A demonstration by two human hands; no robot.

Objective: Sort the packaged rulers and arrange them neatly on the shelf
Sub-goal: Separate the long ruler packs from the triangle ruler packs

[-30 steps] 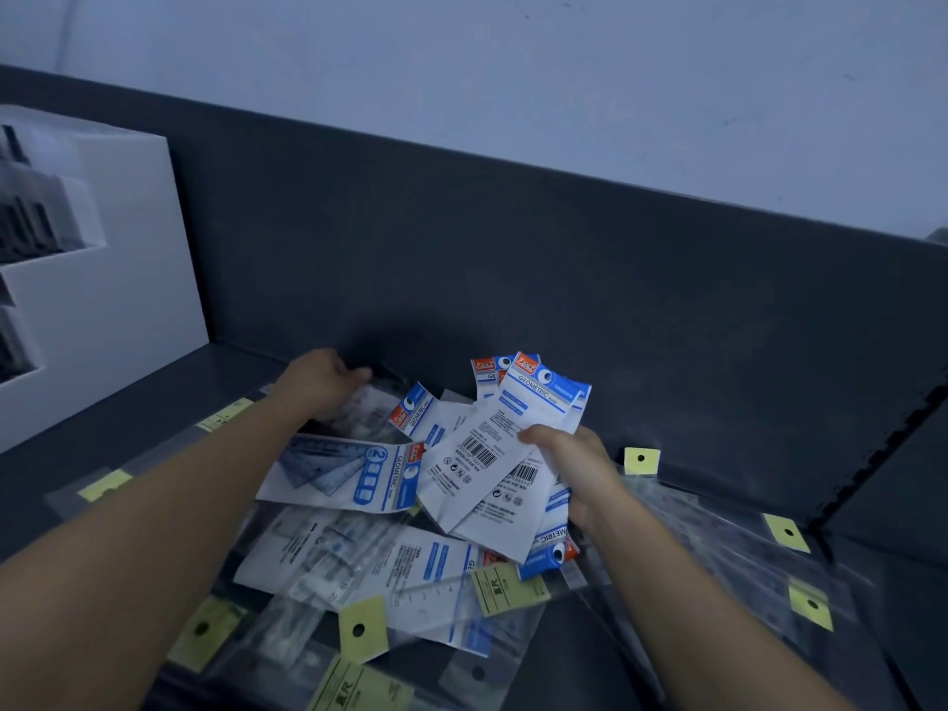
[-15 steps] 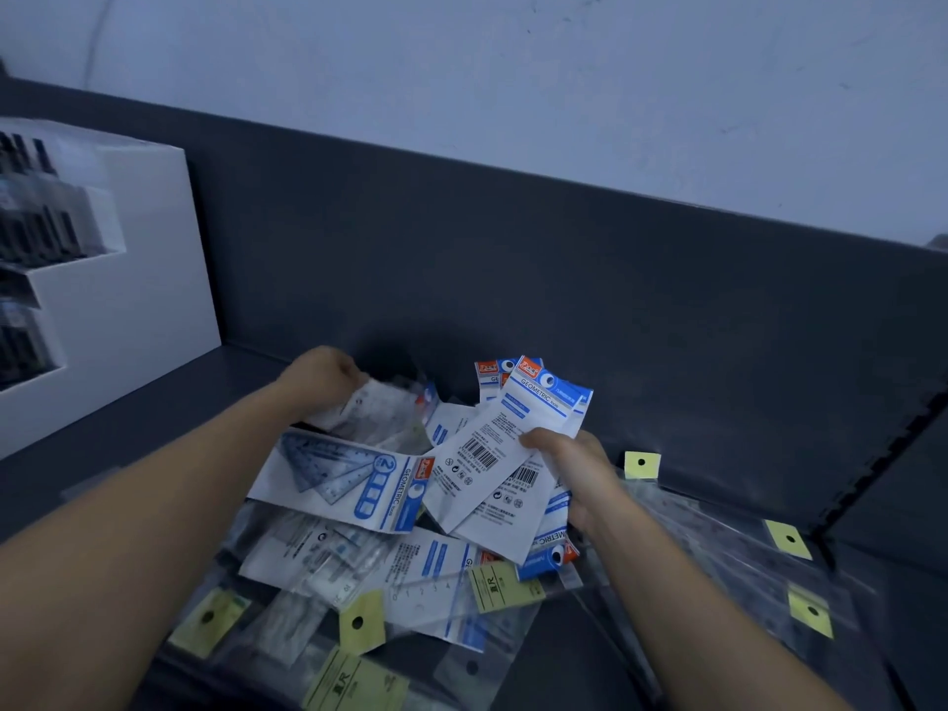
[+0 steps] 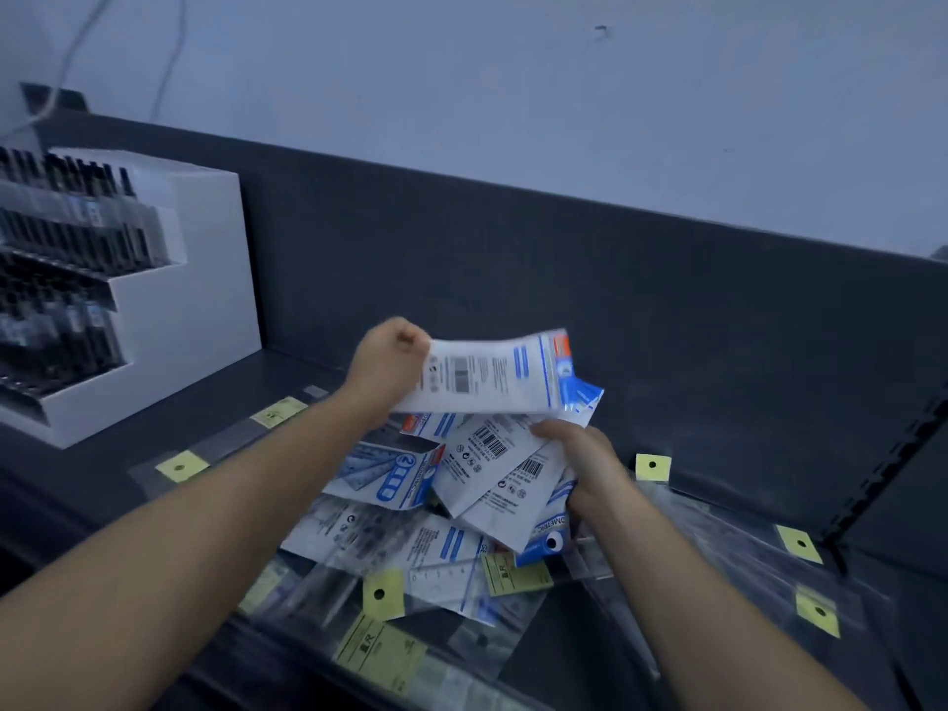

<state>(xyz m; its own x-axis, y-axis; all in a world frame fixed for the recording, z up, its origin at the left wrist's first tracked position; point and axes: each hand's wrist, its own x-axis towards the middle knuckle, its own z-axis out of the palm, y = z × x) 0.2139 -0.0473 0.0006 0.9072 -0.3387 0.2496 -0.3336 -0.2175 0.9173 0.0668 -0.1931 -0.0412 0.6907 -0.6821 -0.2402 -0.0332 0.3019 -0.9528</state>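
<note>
While left hand (image 3: 387, 364) pinches one packet (image 3: 487, 374) and right hand (image 3: 579, 467) clamps a fanned stack (image 3: 492, 464), slick sleeves may slip onto the pile (image 3: 410, 551).

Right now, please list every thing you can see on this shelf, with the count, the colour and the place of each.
lifted ruler pack: one, white with blue edge, held above the pile.
fanned ruler packs: several, white and blue, middle of the shelf, in the right hand.
loose ruler packs: several, white and blue, lying under the fan.
clear ruler sleeves: many, transparent with yellow tags, front and right.
display box: one, white, stepped, left, holding dark items.
shelf: one, dark grey.
wall: pale, behind.
left hand: closed on the lifted pack.
right hand: gripping the fan.
</note>
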